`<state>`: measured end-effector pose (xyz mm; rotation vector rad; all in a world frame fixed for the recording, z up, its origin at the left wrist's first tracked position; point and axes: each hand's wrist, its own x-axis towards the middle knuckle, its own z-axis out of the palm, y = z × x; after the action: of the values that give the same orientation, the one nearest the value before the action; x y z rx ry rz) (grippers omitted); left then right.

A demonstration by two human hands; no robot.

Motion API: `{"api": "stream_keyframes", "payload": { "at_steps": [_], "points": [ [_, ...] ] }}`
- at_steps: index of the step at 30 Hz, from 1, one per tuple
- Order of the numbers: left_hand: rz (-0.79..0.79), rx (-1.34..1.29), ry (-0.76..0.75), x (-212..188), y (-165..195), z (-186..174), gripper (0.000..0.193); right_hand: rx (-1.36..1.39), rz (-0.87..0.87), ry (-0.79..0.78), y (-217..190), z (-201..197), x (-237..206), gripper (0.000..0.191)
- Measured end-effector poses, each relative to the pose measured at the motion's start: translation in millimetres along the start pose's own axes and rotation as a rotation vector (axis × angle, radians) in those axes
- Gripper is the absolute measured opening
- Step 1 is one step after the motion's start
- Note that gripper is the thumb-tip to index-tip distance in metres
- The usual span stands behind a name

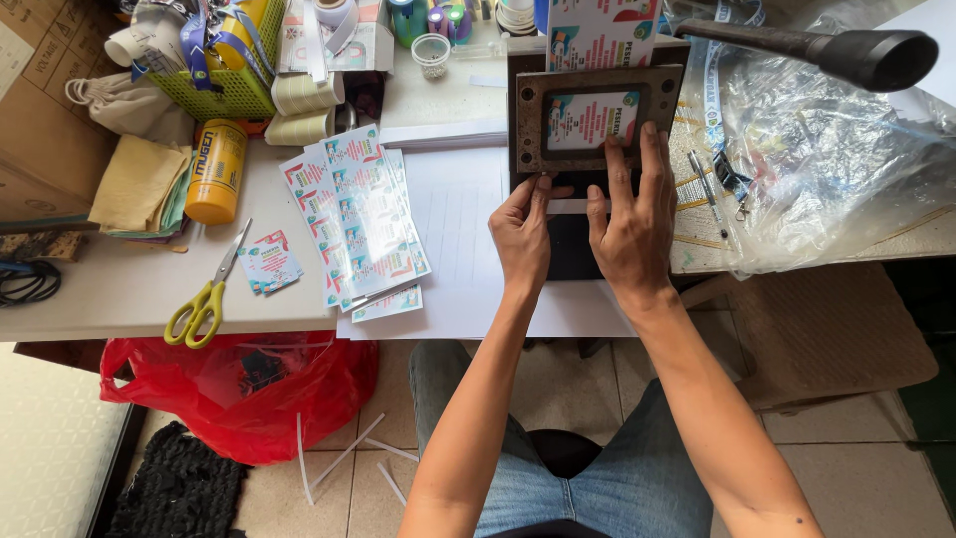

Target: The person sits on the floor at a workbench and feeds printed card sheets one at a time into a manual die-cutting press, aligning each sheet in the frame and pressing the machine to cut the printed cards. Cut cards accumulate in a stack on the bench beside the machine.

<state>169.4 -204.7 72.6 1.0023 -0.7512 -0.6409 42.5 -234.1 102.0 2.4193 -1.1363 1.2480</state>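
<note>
At the table's front edge, both hands work at a die cutter (595, 118), a dark metal frame with a rectangular window. Left hand (525, 234) pinches the near edge of a printed strip (597, 120) with thumb and fingertips closed narrow, just below the frame's lower left corner. Right hand (629, 224) lies flat, fingers spread and extended forward, fingertips pressing on the frame's lower edge and holding nothing. The strip lies directly ahead of both hands; its long axis runs away from the person, passing under the frame, showing in the window and emerging at the far side. Right hand reaches farther forward and is nearer the window; left hand is nearer the strip's free end. A black lever handle (846, 52) projects above the cutter from the right, well clear of the fingers. Left of the hands lies a fan of printed sheets (358, 214), then cut cards (269, 262) and yellow-handled scissors (206, 299). A clear plastic bag (827, 149) lies to the right. Under the table sits a red bag (249, 389).
</note>
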Motion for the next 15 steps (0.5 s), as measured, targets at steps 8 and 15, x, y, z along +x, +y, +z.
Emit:
{"api": "stream_keyframes", "payload": {
  "at_steps": [8,15],
  "points": [
    [0.042,-0.037,0.001,0.4,0.0,1.2,0.030,-0.026,0.004,-0.006,2.0,3.0,-1.3,0.049],
    [0.044,-0.028,0.010,0.2,-2.3,0.8,0.029,-0.034,0.010,-0.008,2.5,5.5,-2.7,0.049]
  ]
}}
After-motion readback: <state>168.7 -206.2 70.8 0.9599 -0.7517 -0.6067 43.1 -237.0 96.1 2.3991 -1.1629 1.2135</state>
